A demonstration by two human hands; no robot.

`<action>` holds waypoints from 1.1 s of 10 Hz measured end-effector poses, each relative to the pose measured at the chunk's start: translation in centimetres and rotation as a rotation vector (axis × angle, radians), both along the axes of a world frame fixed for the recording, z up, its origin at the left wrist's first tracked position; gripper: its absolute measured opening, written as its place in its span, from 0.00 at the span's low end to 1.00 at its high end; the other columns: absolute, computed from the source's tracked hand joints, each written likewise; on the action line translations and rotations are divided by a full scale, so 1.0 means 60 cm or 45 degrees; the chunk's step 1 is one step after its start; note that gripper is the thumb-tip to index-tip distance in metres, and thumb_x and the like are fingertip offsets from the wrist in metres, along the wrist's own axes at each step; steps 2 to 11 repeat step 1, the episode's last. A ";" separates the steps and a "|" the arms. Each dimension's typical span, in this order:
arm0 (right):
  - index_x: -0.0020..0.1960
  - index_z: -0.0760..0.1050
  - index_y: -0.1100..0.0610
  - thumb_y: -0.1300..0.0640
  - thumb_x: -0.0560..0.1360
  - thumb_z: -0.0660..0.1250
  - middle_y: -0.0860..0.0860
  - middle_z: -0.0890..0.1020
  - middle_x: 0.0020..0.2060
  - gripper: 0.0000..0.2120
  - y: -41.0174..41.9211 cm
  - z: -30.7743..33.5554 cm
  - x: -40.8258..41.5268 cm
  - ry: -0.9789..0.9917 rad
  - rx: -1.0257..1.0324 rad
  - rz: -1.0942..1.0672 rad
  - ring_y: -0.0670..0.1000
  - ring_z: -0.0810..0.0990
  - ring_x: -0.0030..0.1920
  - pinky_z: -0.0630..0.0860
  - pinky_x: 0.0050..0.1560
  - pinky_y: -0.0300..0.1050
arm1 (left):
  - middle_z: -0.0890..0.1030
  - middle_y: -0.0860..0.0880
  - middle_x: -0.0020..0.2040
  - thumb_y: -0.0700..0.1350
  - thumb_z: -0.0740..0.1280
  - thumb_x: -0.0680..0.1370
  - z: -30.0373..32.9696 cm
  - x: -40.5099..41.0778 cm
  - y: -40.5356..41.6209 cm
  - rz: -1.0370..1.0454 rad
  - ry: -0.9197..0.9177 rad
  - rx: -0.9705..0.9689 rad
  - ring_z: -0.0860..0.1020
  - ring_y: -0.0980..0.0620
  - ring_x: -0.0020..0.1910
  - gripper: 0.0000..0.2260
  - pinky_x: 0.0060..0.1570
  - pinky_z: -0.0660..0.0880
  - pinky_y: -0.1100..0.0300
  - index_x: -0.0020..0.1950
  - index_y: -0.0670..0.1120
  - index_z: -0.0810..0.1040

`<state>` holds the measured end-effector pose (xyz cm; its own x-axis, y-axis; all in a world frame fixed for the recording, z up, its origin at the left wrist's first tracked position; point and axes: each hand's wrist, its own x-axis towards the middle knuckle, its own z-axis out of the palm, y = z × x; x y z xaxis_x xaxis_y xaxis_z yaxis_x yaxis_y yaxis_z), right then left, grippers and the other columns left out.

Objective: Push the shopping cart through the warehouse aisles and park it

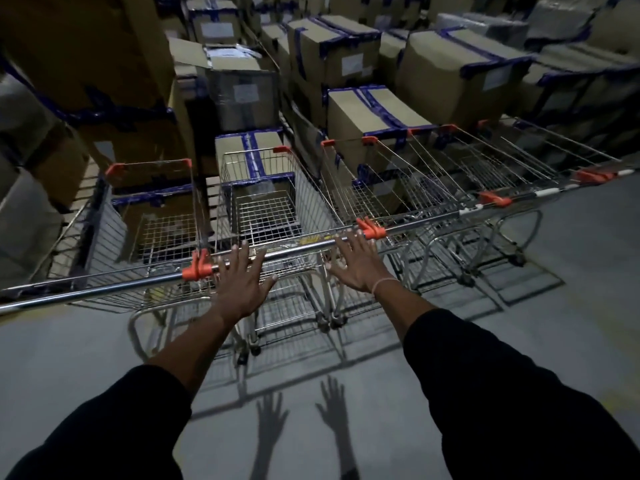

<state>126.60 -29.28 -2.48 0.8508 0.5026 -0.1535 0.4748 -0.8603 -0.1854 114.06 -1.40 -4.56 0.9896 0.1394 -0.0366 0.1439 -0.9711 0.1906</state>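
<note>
Already the shopping cart (266, 202) sat parked among other carts, facing boxes (360, 133). Left hand (239, 275) & right hand (353, 261): fingers spread flat by its handle bar (298, 249). Empty, prob. light, rigid; best grabbed there.

Silver wire shopping cart (263, 202) with orange corner caps

It stands upright on the grey floor, in a row of carts, its front against taped brown boxes.

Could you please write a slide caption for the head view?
Both open hands, left and right, over the cart handle, parked among carts facing boxes.
</note>
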 end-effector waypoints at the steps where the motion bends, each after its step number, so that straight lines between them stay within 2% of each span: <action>1: 0.84 0.41 0.47 0.28 0.79 0.50 0.55 0.40 0.83 0.42 -0.030 -0.006 0.029 0.022 0.007 -0.036 0.60 0.35 0.81 0.33 0.77 0.63 | 0.43 0.41 0.84 0.73 0.40 0.76 -0.007 0.026 -0.027 0.012 0.001 0.006 0.41 0.39 0.83 0.41 0.77 0.38 0.36 0.85 0.54 0.48; 11: 0.84 0.41 0.47 0.28 0.79 0.50 0.55 0.40 0.83 0.42 -0.030 -0.006 0.029 0.022 0.007 -0.036 0.60 0.35 0.81 0.33 0.77 0.63 | 0.43 0.41 0.84 0.73 0.40 0.76 -0.007 0.026 -0.027 0.012 0.001 0.006 0.41 0.39 0.83 0.41 0.77 0.38 0.36 0.85 0.54 0.48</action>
